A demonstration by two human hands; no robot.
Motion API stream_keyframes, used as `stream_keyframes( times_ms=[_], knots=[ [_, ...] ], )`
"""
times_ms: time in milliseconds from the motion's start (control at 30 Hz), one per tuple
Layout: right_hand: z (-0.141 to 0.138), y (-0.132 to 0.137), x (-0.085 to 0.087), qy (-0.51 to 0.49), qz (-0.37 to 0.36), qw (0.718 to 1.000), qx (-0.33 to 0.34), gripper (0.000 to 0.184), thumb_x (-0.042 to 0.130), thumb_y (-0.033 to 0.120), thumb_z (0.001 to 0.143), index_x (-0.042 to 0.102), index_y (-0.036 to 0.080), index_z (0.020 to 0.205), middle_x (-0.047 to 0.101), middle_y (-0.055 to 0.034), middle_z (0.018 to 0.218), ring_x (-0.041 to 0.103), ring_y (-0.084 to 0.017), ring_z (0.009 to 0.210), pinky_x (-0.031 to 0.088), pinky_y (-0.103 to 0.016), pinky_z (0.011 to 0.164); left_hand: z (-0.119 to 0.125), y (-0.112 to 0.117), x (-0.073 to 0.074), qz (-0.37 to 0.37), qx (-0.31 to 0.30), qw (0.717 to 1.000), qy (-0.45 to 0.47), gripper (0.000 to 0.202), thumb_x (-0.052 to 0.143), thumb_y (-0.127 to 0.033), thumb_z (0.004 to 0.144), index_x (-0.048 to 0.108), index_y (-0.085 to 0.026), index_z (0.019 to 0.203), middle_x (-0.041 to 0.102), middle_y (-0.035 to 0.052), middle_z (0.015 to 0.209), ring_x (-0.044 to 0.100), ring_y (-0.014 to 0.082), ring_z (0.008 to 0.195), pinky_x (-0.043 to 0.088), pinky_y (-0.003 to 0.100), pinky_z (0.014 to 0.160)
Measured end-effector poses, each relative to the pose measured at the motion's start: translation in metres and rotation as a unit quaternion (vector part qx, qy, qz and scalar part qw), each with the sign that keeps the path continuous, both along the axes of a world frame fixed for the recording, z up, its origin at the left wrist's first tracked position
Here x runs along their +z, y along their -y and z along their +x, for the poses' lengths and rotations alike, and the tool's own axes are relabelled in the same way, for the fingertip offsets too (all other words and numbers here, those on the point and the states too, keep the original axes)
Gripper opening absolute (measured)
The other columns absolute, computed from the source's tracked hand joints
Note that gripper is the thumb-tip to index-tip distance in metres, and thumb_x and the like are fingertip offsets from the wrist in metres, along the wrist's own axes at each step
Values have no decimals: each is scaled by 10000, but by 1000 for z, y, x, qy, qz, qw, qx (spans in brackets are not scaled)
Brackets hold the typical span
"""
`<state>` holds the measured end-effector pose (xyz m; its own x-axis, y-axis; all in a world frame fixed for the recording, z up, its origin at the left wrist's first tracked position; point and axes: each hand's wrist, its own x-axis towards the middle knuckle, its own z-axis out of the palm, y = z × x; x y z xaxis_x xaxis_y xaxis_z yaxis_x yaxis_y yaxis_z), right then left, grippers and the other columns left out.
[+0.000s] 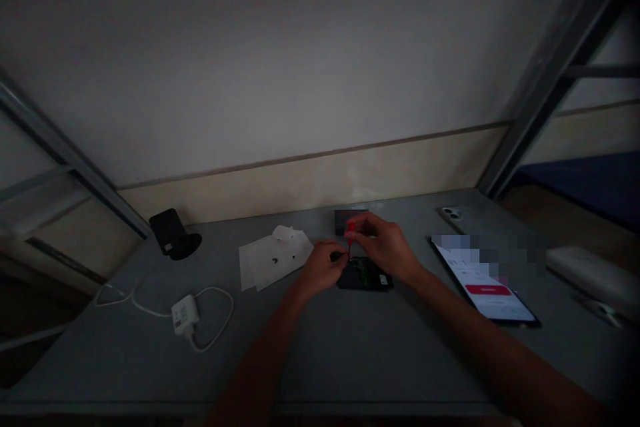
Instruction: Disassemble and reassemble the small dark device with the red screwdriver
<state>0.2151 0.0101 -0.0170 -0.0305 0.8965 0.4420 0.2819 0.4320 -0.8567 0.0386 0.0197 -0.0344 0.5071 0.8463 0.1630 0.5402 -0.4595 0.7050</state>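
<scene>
My right hand (383, 243) grips a small screwdriver (351, 232) by its red handle, with the shaft pointing down. The tip meets the upper left part of a flat black electronic device (367, 278) that has a greenish circuit area and a pale label. My left hand (325, 263) is at the device's left edge, thumb and fingers pinched together close to the screwdriver tip. What sits between those fingers is too small to make out. Behind the hands lies a dark rectangular piece (345, 219), partly covered by my right hand.
Left of the hands, white paper sheets (265, 270) carry small dark bits and a crumpled white piece (283, 233). A black stand (170, 230) and a white charger (185, 313) with cable are farther left. To the right lie a lit tablet (483, 280) and a phone (463, 217).
</scene>
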Motion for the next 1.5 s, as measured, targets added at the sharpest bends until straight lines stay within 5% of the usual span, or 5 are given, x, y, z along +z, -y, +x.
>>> stream_keyframes(
  times_ms=[633,1167,1367,1500],
  knots=[
    [1,2,-6,48,26,998,26,139,678,307,886,663,237,1005,762,-35,901,740,-213,834,587,-356,775,-1,0,-3,-7,-2,1000,29,251,474,-126,920,710,-158,842,711,54,894,653,190,899,489,305,842],
    [2,1,-2,91,47,992,75,137,613,287,922,676,246,1036,736,-34,914,697,-206,818,550,-341,764,-3,1,-15,-27,31,995,94,287,396,-169,990,680,-163,1031,724,66,996,667,189,938,502,334,886],
    [-4,2,-4,124,81,989,23,162,685,387,902,661,230,934,665,-29,817,621,-189,713,509,-323,687,0,6,-9,38,60,993,93,254,586,-206,917,651,-168,1159,698,88,1118,633,216,1027,486,354,947],
    [-6,4,-3,108,114,987,42,152,640,365,934,699,243,1003,681,-76,962,642,-231,901,529,-370,822,5,2,-5,54,57,992,102,163,599,-211,916,696,-176,1043,711,80,1057,641,223,1015,494,345,934]
  ],
)
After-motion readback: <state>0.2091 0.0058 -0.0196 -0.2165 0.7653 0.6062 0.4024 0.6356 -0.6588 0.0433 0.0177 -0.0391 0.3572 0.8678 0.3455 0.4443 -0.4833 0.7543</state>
